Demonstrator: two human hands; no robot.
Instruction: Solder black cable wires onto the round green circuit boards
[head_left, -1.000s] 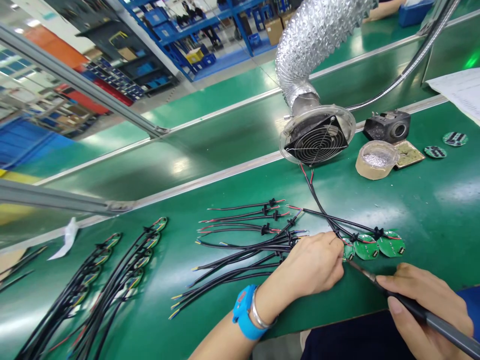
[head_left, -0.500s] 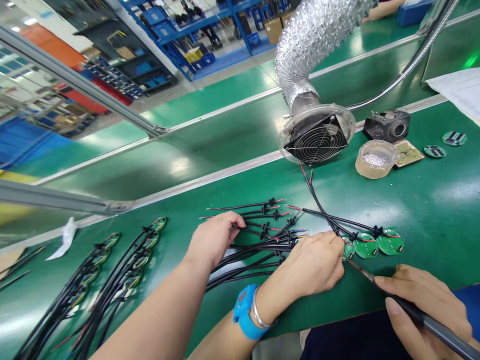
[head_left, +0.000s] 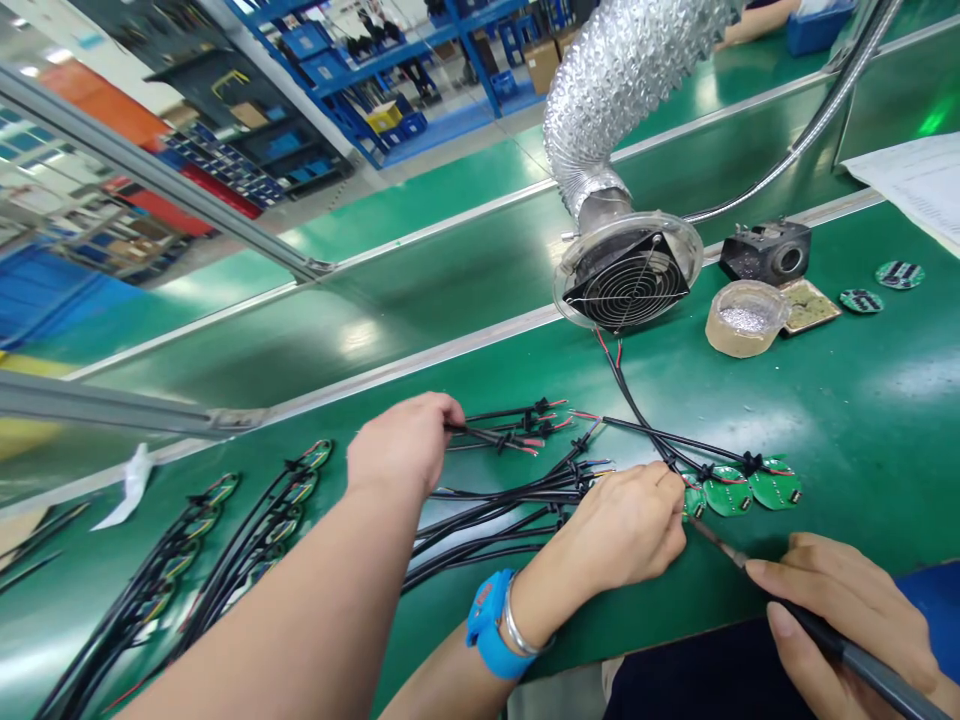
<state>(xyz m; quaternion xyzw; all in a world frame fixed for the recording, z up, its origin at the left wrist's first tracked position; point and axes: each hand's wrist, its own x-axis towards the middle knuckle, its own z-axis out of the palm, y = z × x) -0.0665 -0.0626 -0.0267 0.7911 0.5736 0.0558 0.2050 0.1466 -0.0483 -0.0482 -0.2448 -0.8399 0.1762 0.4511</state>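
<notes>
My left hand (head_left: pixel 630 520), with a blue wristband and a silver bracelet, is closed at the end of a black cable (head_left: pixel 637 405), beside the nearest of three round green circuit boards (head_left: pixel 694 497). Its fingertips are partly hidden. My right hand (head_left: pixel 847 610) grips a soldering iron (head_left: pixel 806 605) like a pen, its tip at the edge of that board. The other two boards (head_left: pixel 727 491) lie in a row to the right, with cables running to them. Left of my left hand lies a pile of black cables (head_left: pixel 495 510) with bared coloured ends.
A co-worker's hand (head_left: pixel 405 440) reaches across from the left, holding black cables. A fume extractor (head_left: pixel 630 285) hangs behind the boards. Farther right stand a solder cup (head_left: pixel 742 318), a sponge tray (head_left: pixel 810 303) and an iron holder (head_left: pixel 766 252). Wired bundles (head_left: pixel 247 560) lie left.
The co-worker's hand has moved left and slightly up, drawing cables with it out of the pile. My two hands and the soldering iron have stayed almost still.
</notes>
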